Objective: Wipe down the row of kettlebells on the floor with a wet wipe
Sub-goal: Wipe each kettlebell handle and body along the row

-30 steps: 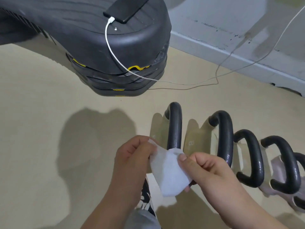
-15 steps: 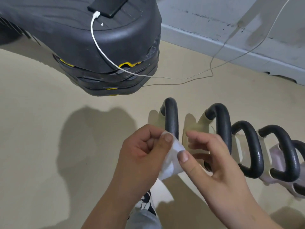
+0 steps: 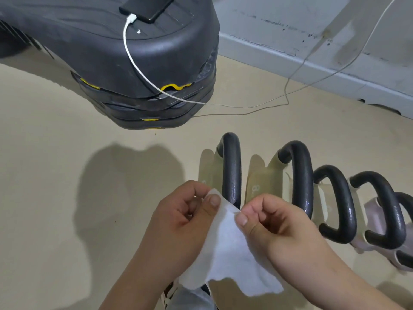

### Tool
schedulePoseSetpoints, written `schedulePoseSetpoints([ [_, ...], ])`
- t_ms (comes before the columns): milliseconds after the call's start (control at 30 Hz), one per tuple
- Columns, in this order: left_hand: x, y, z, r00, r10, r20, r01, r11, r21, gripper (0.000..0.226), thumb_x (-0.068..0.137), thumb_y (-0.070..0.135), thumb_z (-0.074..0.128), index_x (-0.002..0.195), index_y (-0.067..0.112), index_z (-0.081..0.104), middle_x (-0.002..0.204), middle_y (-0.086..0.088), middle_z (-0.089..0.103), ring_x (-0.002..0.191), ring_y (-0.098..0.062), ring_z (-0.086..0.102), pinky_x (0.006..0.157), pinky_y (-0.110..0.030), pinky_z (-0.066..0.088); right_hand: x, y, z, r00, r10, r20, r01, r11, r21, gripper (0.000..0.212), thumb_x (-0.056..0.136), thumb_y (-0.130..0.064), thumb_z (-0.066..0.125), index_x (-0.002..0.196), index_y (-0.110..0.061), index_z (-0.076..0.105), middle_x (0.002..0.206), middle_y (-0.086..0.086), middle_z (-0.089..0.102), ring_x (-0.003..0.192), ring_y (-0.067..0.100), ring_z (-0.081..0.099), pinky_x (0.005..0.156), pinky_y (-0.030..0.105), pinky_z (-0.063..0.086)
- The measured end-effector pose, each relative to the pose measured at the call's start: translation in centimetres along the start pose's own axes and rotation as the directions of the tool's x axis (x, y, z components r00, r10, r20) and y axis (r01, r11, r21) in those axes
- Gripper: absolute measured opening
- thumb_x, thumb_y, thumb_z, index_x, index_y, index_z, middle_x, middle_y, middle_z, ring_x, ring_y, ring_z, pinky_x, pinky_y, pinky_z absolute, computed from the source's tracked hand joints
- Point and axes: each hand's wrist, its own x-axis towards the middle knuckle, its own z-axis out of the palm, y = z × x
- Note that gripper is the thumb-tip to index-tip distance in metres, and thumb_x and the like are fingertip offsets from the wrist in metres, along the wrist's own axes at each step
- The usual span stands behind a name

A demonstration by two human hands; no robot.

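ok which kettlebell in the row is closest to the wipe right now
The leftmost kettlebell, at the row's end: its black handle rises directly behind the wet wipe stretched between the left hand and right hand. The others sit farther right.

A pale figure "8" stands on the side of the second kettlebell (image 3: 263,184), just right of the nearest black handle (image 3: 232,171); a mark on the first kettlebell is too blurred to read

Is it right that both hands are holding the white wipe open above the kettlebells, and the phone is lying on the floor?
Not quite. The phone isn't on the floor: the head view shows it lying on top of the black stacked platform, plugged into a white cable. The rest is right: left hand and right hand hold the white wipe open above the kettlebells.
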Motion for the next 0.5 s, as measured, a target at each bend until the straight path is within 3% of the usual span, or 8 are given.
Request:
schedulePoseSetpoints([
  [67,0.4,-0.3,-0.2,0.999,0.032,0.003,-0.032,0.997,0.07,0.014,0.095,0.028,0.065,0.083,0.024,0.069,0.061,0.002,0.058,0.054,-0.007,0.048,0.05,-0.016,0.039,0.1,0.0,-0.1,1.0,-0.006,-0.017,0.005,1.0,-0.02,0.025,0.093,-0.012,0.072,0.069,-0.017,0.066,0.055,-0.004,0.051,0.048,0.011,0.041,0.045,0.016,0.035],
  [133,0.8,0.0,-0.1,0.997,0.072,0.014,-0.073,0.985,0.155,0.014,0.096,0.033,0.063,0.086,0.023,0.067,0.073,-0.007,0.061,0.055,-0.009,0.048,0.051,-0.016,0.038,0.4,-0.4,-0.4,0.999,-0.016,-0.051,0.015,1.0,-0.019,0.02,0.092,-0.013,0.072,0.072,-0.013,0.068,0.059,0.003,0.056,0.054,0.011,0.048,0.052,0.017,0.04],
  [200,1.8,0.6,0.0,0.993,0.119,0.006,-0.118,0.973,0.197,0.015,0.096,0.035,0.063,0.087,0.023,0.064,0.077,-0.01,0.059,0.054,-0.011,0.045,0.051,-0.019,0.037,1.1,-1.2,-0.5,0.997,-0.024,-0.076,0.024,1.0,0.001,0.016,0.093,-0.017,0.074,0.078,-0.012,0.07,0.073,0.021,0.062,0.064,0.018,0.054,0.063,0.028,0.045],
  [267,3.4,1.3,0.4,0.988,0.148,-0.049,-0.134,0.965,0.224,0.014,0.096,0.033,0.065,0.084,0.026,0.063,0.075,-0.004,0.058,0.053,-0.008,0.045,0.048,-0.016,0.038,2.4,-1.8,-0.6,0.989,-0.042,-0.142,0.04,0.999,-0.017,0.016,0.093,-0.023,0.074,0.081,-0.014,0.07,0.083,0.028,0.063,0.064,0.025,0.055,0.062,0.034,0.045],
  [333,5.5,1.6,0.7,0.979,0.16,-0.125,-0.13,0.967,0.22,0.009,0.096,0.036,0.063,0.088,0.033,0.063,0.082,0.004,0.062,0.058,-0.002,0.051,0.05,-0.013,0.045,4.1,-2.4,-0.8,0.967,-0.086,-0.238,0.06,0.992,-0.115,0.016,0.096,-0.028,0.07,0.082,-0.02,0.068,0.084,0.019,0.067,0.063,0.03,0.059,0.054,0.027,0.045],
  [367,6.3,1.7,0.8,0.974,0.162,-0.161,-0.113,0.955,0.274,0.004,0.097,0.04,0.061,0.097,0.036,0.063,0.093,0.009,0.064,0.067,0.0,0.056,0.058,-0.016,0.051,4.8,-2.8,-0.8,0.95,-0.123,-0.287,0.077,0.983,-0.165,0.012,0.097,-0.029,0.068,0.086,-0.024,0.068,0.086,0.009,0.07,0.069,0.024,0.064,0.055,0.026,0.048],
  [433,6.8,0.9,1.1,0.943,0.205,-0.262,-0.075,0.898,0.434,0.025,0.097,0.045,0.058,0.12,0.035,0.058,0.119,0.016,0.057,0.097,0.001,0.059,0.086,-0.032,0.055,5.7,-3.2,-0.7,0.925,-0.174,-0.338,0.086,0.961,-0.261,0.01,0.099,-0.03,0.063,0.108,-0.033,0.067,0.101,-0.01,0.068,0.089,-0.001,0.063,0.069,0.013,0.048],
  [500,5.9,-0.1,1.9,0.895,0.321,-0.31,-0.127,0.849,0.512,0.029,0.097,0.039,0.058,0.125,0.029,0.057,0.123,0.015,0.051,0.11,-0.009,0.057,0.094,-0.039,0.052,5.7,-3.0,-0.6,0.918,-0.176,-0.355,0.049,0.94,-0.338,0.025,0.101,-0.03,0.058,0.126,-0.035,0.06,0.122,-0.015,0.06,0.103,-0.011,0.055,0.084,0.013,0.046],
])
